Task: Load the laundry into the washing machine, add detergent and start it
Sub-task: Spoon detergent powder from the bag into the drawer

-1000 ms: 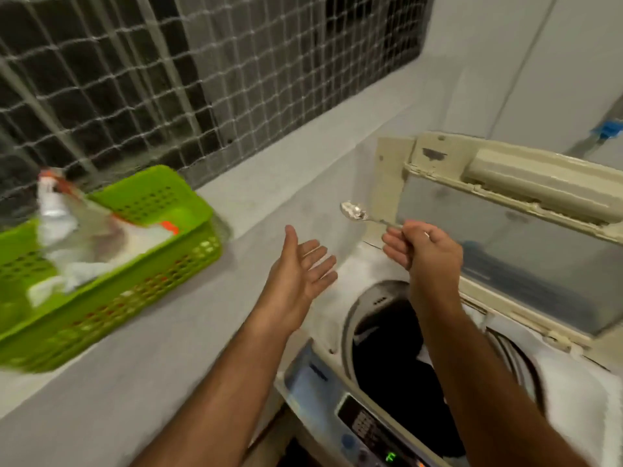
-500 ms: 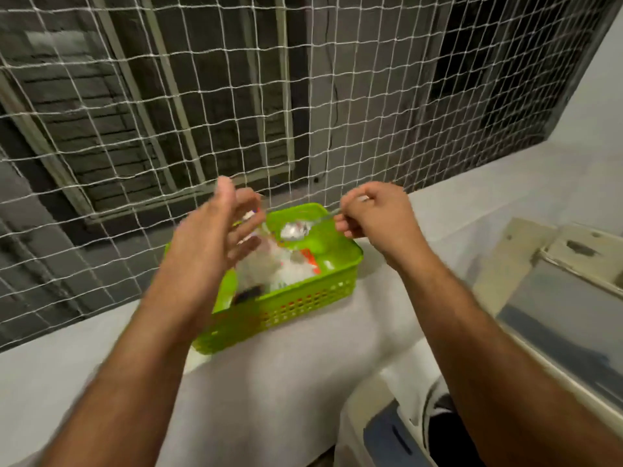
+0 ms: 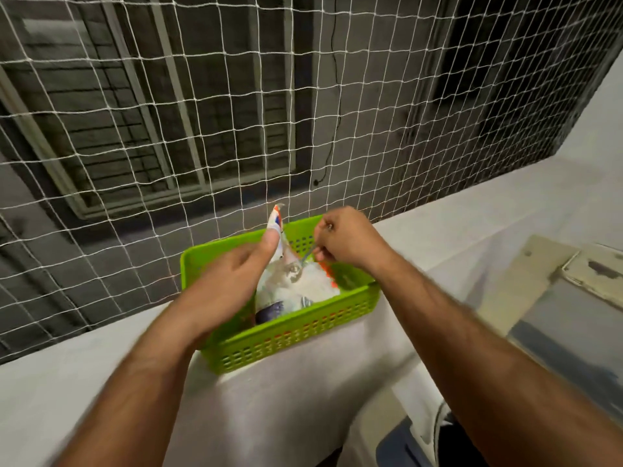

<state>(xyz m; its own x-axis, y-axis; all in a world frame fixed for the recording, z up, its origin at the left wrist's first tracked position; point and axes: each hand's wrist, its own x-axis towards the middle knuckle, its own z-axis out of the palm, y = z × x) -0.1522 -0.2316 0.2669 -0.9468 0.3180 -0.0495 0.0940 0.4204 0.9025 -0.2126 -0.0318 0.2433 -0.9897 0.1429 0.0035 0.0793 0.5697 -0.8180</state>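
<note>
Left hand [image 3: 232,281] is over the near-left part of the green basket [image 3: 296,335], fingers curled, thumb pressed against the upper edge of the detergent bag [image 3: 296,284] and holding that edge up; the bag's top corner sticks up past the thumb above the basket rim. The remaining fingers are behind the hand, can't see how they sit on the bag

Right hand [image 3: 344,242] is above the far-right side of the basket, fingers closed in a pinch on the handle of a metal spoon [image 3: 308,254]. Spoon angles down and left from the hand, bowl end at the bag's opening. Can't tell if the bowl is in the powder or just over it, motion blur there

Bag is whitish, partly clear plastic with orange and blue print and a dark patch at its lower end, lying inside the basket and leaning toward the left hand. Basket sits on the grey counter [image 3: 269,416], close to the white mesh net [image 3: 236,112] that runs along the back edge. Behind the net there's a dark wall with a barred window

Washing machine [image 3: 435,429] is at bottom right, just beside the counter, only a slice visible: white top, dark tub opening, corner of a blue-grey panel. Its raised lid [image 3: 569,315] is at right edge, cream frame with chipped paint, tinted window
</note>
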